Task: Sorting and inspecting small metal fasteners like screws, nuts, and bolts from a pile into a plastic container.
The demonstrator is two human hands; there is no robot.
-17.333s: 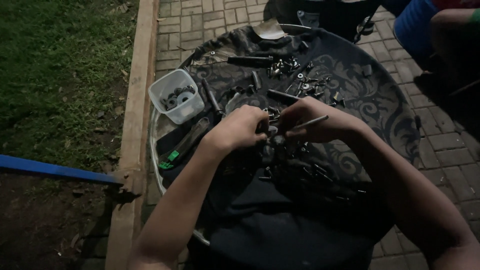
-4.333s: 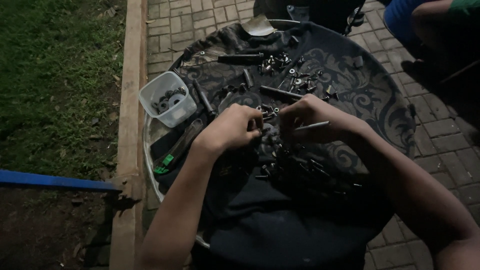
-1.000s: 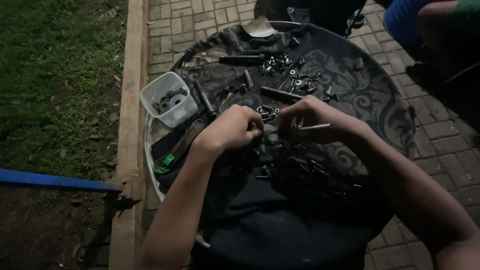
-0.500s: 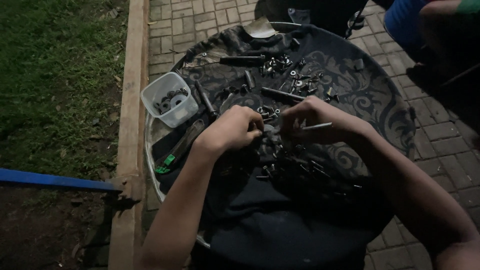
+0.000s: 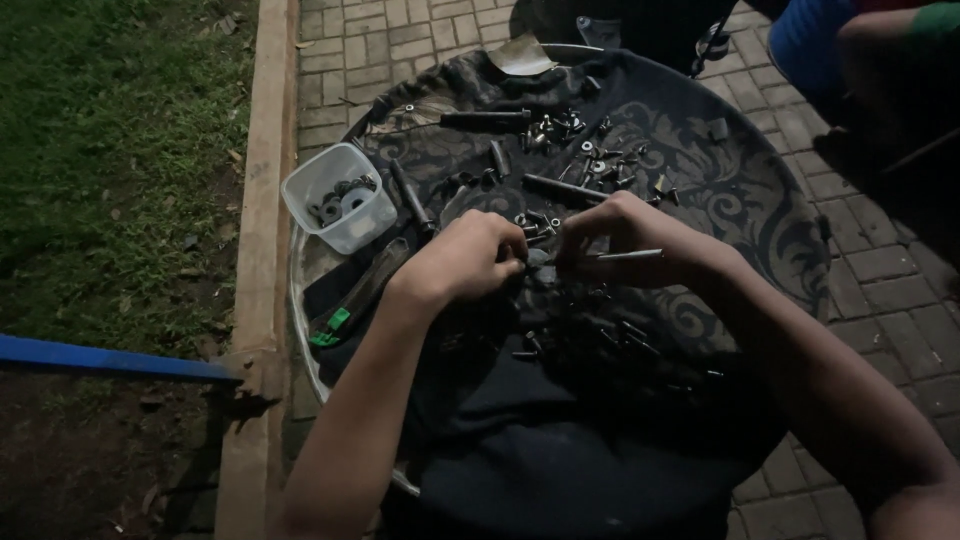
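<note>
Both my hands meet over the middle of a round tray covered by a dark patterned cloth (image 5: 740, 170). My left hand (image 5: 468, 258) pinches a small metal part between its fingertips. My right hand (image 5: 628, 238) faces it, fingers closed on a thin metal rod (image 5: 625, 255) that points right, and also touches the small part. Several loose bolts, nuts and washers (image 5: 580, 150) lie scattered on the cloth beyond and below the hands.
A clear plastic tub (image 5: 338, 198) with washers sits at the tray's left edge. A green-tipped tool (image 5: 345, 305) lies beside it. A wooden kerb (image 5: 262, 200) separates grass from brick paving. A blue bar (image 5: 100, 357) lies at left. Another person's arm (image 5: 880, 50) is top right.
Almost nothing differs: my hands stay together over the tray's middle, with only slight finger motion on the small part.
</note>
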